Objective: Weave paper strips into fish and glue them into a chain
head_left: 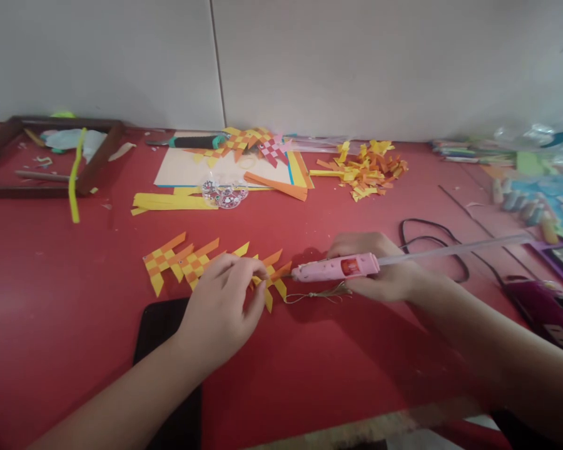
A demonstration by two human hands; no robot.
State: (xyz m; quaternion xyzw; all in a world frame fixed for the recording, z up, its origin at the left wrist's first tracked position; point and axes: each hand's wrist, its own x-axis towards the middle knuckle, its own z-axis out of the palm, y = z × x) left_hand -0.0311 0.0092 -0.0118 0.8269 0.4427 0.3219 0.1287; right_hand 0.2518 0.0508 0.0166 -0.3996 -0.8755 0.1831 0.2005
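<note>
My right hand (373, 265) is wrapped around a pink hot glue gun (333, 269), with a long clear glue stick (455, 248) coming out of its back. The gun's nozzle points left and meets the tail end of a woven orange and yellow paper fish (276, 284). My left hand (229, 300) pinches that fish and partly covers it. More woven paper fish (162, 261) lie in a row to the left, partly behind my left hand. A gold cord with a tassel (316, 294) lies beneath the nozzle.
A black phone-like slab (162, 322) lies under my left forearm. Behind are yellow paper strips (169, 201), a cutter (192, 142), a pile of paper scraps (368, 169) and a brown frame (51, 192). A black cable (431, 222) and a purple object (539, 306) sit at right.
</note>
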